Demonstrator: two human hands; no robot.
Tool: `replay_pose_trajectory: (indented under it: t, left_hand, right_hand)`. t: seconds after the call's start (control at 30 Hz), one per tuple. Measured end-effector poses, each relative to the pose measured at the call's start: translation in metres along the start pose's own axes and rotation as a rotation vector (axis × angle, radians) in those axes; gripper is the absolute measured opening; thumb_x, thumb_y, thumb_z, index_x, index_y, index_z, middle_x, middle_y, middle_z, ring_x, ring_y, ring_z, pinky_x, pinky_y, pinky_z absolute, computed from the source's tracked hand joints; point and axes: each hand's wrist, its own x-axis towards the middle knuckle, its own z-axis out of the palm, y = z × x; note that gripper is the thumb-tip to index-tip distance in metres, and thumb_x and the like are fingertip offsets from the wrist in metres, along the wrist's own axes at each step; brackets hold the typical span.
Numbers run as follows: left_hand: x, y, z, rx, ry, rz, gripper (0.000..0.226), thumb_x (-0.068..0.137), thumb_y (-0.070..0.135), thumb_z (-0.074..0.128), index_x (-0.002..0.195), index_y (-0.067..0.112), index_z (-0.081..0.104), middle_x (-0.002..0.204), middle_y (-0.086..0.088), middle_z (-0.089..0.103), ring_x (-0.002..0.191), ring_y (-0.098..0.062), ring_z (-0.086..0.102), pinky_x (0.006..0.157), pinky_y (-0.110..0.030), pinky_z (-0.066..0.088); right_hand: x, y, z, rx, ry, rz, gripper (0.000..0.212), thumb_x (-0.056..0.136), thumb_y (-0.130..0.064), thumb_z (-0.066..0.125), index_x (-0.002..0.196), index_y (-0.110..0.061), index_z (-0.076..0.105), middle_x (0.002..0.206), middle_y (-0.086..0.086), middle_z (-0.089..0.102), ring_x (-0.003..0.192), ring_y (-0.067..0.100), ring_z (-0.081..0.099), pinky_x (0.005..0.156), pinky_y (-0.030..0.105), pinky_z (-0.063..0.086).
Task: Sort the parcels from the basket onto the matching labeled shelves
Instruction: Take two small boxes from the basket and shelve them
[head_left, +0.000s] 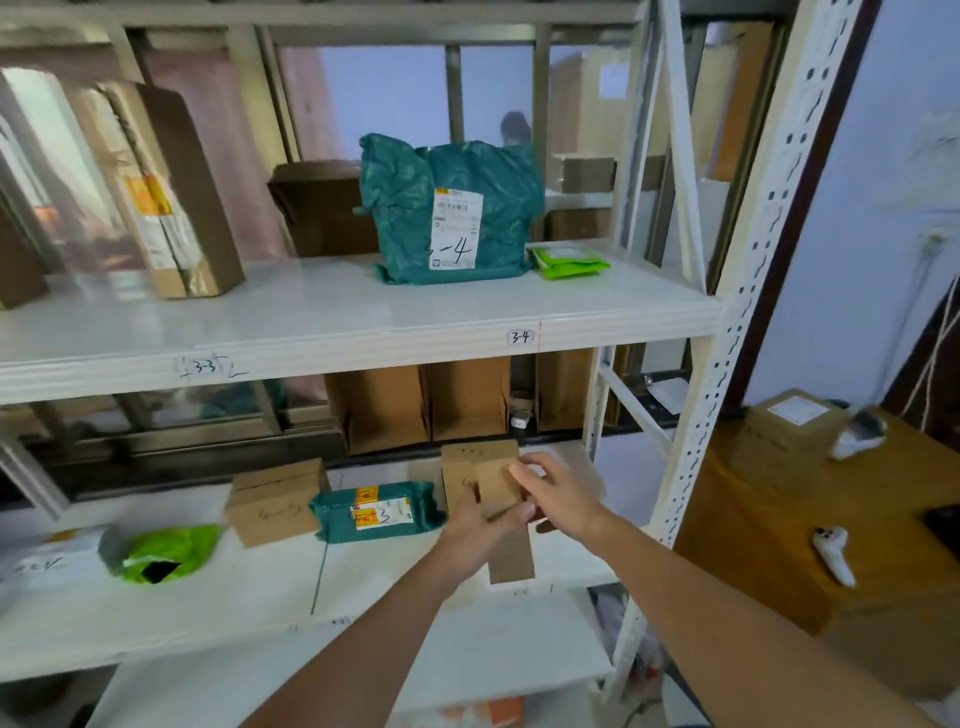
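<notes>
A small brown cardboard parcel (501, 493) stands on the lower white shelf (260, 597), in front of a taller brown box (470, 462). My left hand (478, 535) grips the small parcel's lower left side. My right hand (558, 493) holds its right side, with the fingers over the top corner. A loose cardboard flap (511, 556) hangs down below the parcel. On the same shelf to the left lie a teal bag (376, 512) marked 3 and a brown box (275, 501). The basket is out of view.
The upper shelf (363, 312) carries labels 3-3 (205, 368) and 3-4 (520, 338), a teal bag (452, 208) marked 3-4, a green packet (569, 260) and a tall brown box (171, 192). A green bag (166, 553) lies lower left. A white upright post (737, 312) stands right, beside a wooden table (831, 519) with boxes.
</notes>
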Motion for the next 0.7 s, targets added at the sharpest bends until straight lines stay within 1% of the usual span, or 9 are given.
replay_pose_trajectory:
  t: [0.07, 0.17, 0.23, 0.33, 0.43, 0.5, 0.53, 0.6, 0.7]
  left_hand:
    - [-0.007, 0.004, -0.011, -0.04, 0.101, -0.051, 0.051, 0.078, 0.059, 0.08, 0.117, 0.049, 0.05, 0.114, 0.02, 0.058, 0.108, -0.006, 0.054, 0.096, -0.034, 0.045]
    - [-0.013, 0.011, -0.029, -0.107, 0.237, -0.12, 0.071, 0.071, 0.06, 0.084, 0.129, 0.038, 0.048, 0.119, 0.01, 0.059, 0.114, -0.016, 0.054, 0.093, -0.036, 0.043]
    - [-0.015, 0.013, -0.041, -0.222, 0.277, -0.137, 0.066, 0.078, 0.049, 0.084, 0.133, 0.031, 0.052, 0.122, 0.003, 0.064, 0.114, -0.02, 0.058, 0.101, -0.043, 0.046]
    - [-0.025, 0.015, -0.057, -0.409, 0.258, -0.099, 0.051, 0.09, 0.029, 0.076, 0.136, 0.027, 0.054, 0.118, -0.001, 0.071, 0.107, -0.023, 0.068, 0.103, -0.048, 0.05]
    - [-0.034, 0.019, -0.07, -0.582, 0.251, -0.074, 0.049, 0.093, 0.022, 0.072, 0.138, 0.025, 0.051, 0.119, -0.007, 0.074, 0.103, -0.031, 0.074, 0.091, -0.054, 0.059]
    - [-0.04, 0.024, -0.076, -0.663, 0.264, -0.044, 0.043, 0.094, 0.02, 0.07, 0.134, 0.023, 0.053, 0.116, -0.01, 0.075, 0.1, -0.033, 0.075, 0.077, -0.05, 0.062]
    - [-0.042, 0.026, -0.079, -0.681, 0.27, -0.029, 0.041, 0.095, 0.02, 0.069, 0.133, 0.021, 0.054, 0.116, -0.011, 0.075, 0.1, -0.033, 0.075, 0.075, -0.049, 0.062]
    - [-0.044, 0.029, -0.084, -0.701, 0.268, -0.003, 0.041, 0.096, 0.022, 0.068, 0.134, 0.02, 0.054, 0.117, -0.01, 0.075, 0.103, -0.032, 0.074, 0.081, -0.05, 0.062]
    - [-0.042, 0.031, -0.087, -0.702, 0.225, 0.028, 0.043, 0.095, 0.024, 0.069, 0.135, 0.021, 0.056, 0.122, -0.008, 0.073, 0.112, -0.031, 0.071, 0.097, -0.051, 0.057]
  right_hand:
    - [-0.01, -0.017, 0.005, 0.009, -0.057, -0.017, 0.041, 0.102, -0.054, 0.046, 0.138, -0.036, 0.051, 0.117, -0.003, 0.066, 0.097, 0.016, 0.07, 0.086, 0.038, 0.061]
    - [-0.016, -0.04, 0.007, 0.044, -0.091, -0.075, 0.037, 0.106, -0.042, 0.045, 0.141, -0.033, 0.053, 0.123, -0.004, 0.064, 0.1, 0.013, 0.068, 0.079, 0.029, 0.058]
    - [-0.017, -0.052, 0.007, 0.056, -0.099, -0.13, 0.034, 0.107, -0.036, 0.047, 0.14, -0.032, 0.054, 0.123, -0.005, 0.065, 0.099, 0.014, 0.07, 0.076, 0.029, 0.058]
    - [-0.017, -0.066, 0.007, 0.027, -0.06, -0.211, 0.039, 0.103, -0.032, 0.056, 0.141, -0.028, 0.054, 0.118, -0.007, 0.066, 0.096, 0.012, 0.072, 0.078, 0.03, 0.06]
    - [-0.018, -0.073, 0.006, 0.009, -0.025, -0.229, 0.046, 0.099, -0.035, 0.063, 0.143, -0.026, 0.052, 0.115, -0.007, 0.065, 0.101, 0.012, 0.067, 0.079, 0.029, 0.06]
    - [-0.019, -0.075, 0.006, -0.029, -0.064, -0.206, 0.055, 0.096, -0.042, 0.065, 0.146, -0.027, 0.047, 0.122, -0.007, 0.063, 0.105, 0.011, 0.065, 0.074, 0.024, 0.056]
    - [-0.02, -0.076, 0.006, -0.038, -0.098, -0.185, 0.06, 0.095, -0.046, 0.066, 0.148, -0.026, 0.044, 0.128, -0.006, 0.061, 0.108, 0.011, 0.064, 0.074, 0.024, 0.055]
    - [-0.02, -0.075, 0.006, -0.017, -0.182, -0.125, 0.069, 0.091, -0.055, 0.067, 0.148, -0.028, 0.041, 0.134, -0.006, 0.06, 0.108, 0.012, 0.065, 0.077, 0.027, 0.057]
    - [-0.02, -0.073, 0.009, 0.051, -0.321, -0.054, 0.072, 0.083, -0.062, 0.072, 0.142, -0.029, 0.046, 0.12, -0.008, 0.071, 0.102, 0.014, 0.071, 0.086, 0.034, 0.06]
